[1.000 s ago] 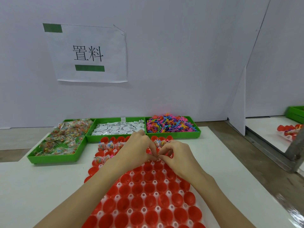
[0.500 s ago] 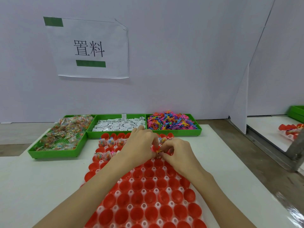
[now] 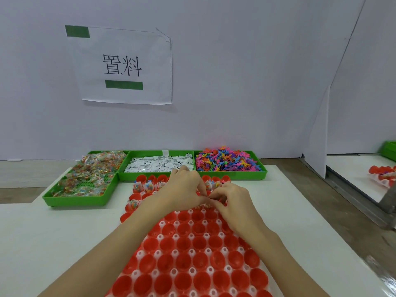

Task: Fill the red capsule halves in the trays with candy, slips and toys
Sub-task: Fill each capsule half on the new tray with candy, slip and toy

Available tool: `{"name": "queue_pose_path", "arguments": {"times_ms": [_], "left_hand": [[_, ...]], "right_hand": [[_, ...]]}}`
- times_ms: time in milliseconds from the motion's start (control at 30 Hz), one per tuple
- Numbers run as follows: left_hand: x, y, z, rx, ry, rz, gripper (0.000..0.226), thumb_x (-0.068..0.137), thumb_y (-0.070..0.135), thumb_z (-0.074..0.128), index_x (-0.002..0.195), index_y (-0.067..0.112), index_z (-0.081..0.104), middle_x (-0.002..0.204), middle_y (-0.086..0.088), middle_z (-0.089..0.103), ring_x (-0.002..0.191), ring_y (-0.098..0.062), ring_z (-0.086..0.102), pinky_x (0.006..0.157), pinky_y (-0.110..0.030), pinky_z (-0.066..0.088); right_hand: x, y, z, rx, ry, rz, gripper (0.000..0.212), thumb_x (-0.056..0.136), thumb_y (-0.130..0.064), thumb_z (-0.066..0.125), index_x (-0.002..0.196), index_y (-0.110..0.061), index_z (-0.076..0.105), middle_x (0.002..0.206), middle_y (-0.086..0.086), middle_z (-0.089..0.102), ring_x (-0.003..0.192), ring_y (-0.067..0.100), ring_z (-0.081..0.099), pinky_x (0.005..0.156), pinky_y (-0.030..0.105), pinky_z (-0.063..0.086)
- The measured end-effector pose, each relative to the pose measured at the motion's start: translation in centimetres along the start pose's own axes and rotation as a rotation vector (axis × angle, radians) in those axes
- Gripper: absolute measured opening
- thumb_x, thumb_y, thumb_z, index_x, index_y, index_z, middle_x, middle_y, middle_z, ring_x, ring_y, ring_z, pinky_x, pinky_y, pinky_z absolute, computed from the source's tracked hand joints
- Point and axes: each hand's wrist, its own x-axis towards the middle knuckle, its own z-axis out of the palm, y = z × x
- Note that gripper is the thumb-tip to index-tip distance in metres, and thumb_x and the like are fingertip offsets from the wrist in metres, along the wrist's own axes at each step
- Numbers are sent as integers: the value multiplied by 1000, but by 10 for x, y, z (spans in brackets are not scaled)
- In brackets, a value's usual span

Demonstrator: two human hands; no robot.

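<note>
head view, hands: left hand (image 3: pixel 184 189) and right hand (image 3: pixel 232 200) meet fingertip to fingertip over the far rows of the capsule tray (image 3: pixel 192 273), fingers curled; they seem to pinch one small item between them, too hidden to name.
head view, reason for hold: judged as a two-handed tuck, steadying a piece so it drops into a single cup rather than the neighbour.
head view, red capsule halves (image 3: pixel 184 262): open side up in the white tray, under and nearer than the hands; these near rows look unfilled.
head view, filled halves (image 3: pixel 143 186): beyond and left of the left hand, a few cups already hold wrapped candy.
head view, candy bin (image 3: pixel 85 179): green, far left of the left hand, within an arm's sweep.
head view, slip bin (image 3: pixel 158 165): green, straight beyond the left hand's knuckles.
head view, toy bin (image 3: pixel 227 162): green, beyond the right hand, heaped with coloured figures.
head view, reason for layout: supplies line the far edge so each hand reaches forward, not across.
head view, in the way: the hands cover the cup being worked; its contents cannot be told.
head view, surroundings: paper sign (image 3: pixel 122 65) on the wall above; another red tray (image 3: pixel 383 174) far right of the right hand, past a divider.
</note>
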Motion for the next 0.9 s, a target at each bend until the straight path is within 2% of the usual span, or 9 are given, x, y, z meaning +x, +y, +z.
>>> {"name": "queue_pose_path", "arguments": {"times_ms": [100, 200, 300, 400, 433, 500, 567, 767, 900], "left_hand": [[-4, -5, -4, -66, -23, 29, 27, 93, 50, 66, 105, 31, 81, 130, 13, 67, 130, -16, 45, 118, -46, 27], [-12, -12, -10, -249, 29, 46, 20, 95, 36, 70, 106, 25, 82, 127, 10, 70, 122, -5, 59, 117, -38, 35], [-24, -25, -20, -387, 109, -4, 16, 96, 28, 70, 106, 25, 82, 120, 15, 73, 109, 4, 64, 104, -27, 49], [-34, -46, -29, -461, 166, -87, 14, 95, 20, 71, 103, 23, 82, 111, 13, 76, 95, 6, 68, 89, -16, 54], [-38, -52, -30, -493, 183, -112, 13, 94, 19, 72, 101, 22, 83, 107, 12, 78, 93, 4, 69, 87, -16, 56], [-43, -57, -28, -514, 221, -144, 11, 92, 19, 75, 97, 22, 83, 96, 10, 79, 88, -6, 72, 85, -29, 60], [-43, -53, -22, -477, 243, -120, 8, 91, 23, 77, 96, 26, 83, 90, 12, 78, 85, -7, 71, 82, -32, 60], [-21, -29, 0, -175, 200, 58, 15, 95, 24, 71, 107, 30, 79, 95, 21, 74, 76, 7, 58, 71, -6, 41], [-1, -24, -2, -13, 78, 133, 17, 96, 20, 71, 109, 26, 79, 101, 14, 73, 82, 3, 47, 78, -11, 40]], "right_hand": [[-1, 2, -4, 57, 4, 4, 9, 92, -26, 75, 95, -24, 82, 84, -13, 65, 74, 1, 57, 69, 7, 42], [-2, 5, -13, 155, 68, 49, 11, 93, -30, 72, 90, -27, 82, 82, -12, 70, 83, 1, 61, 72, 10, 45], [-2, 9, -24, 231, 106, 104, 13, 95, -34, 68, 91, -31, 81, 85, -14, 72, 86, -1, 63, 72, 10, 46], [-4, 12, -32, 267, 127, 128, 10, 93, -25, 71, 91, -32, 78, 85, -19, 73, 86, -3, 64, 70, 8, 47], [-5, 11, -32, 268, 119, 125, 12, 92, -20, 74, 90, -31, 78, 85, -19, 73, 85, -3, 64, 69, 8, 47], [-9, 8, -29, 247, 72, 104, 18, 88, -14, 77, 87, -31, 78, 84, -19, 72, 85, -2, 64, 69, 8, 46], [-10, 2, -22, 198, 31, 62, 18, 85, -15, 80, 89, -33, 77, 84, -17, 71, 86, -1, 63, 71, 8, 47], [-5, -1, -5, 34, -42, -8, 10, 90, -26, 75, 96, -34, 78, 93, -14, 60, 84, 0, 58, 77, 7, 43], [-4, 3, -1, -7, -57, -8, 10, 92, -25, 73, 96, -33, 79, 92, -13, 58, 89, 6, 57, 84, 20, 49]]}}
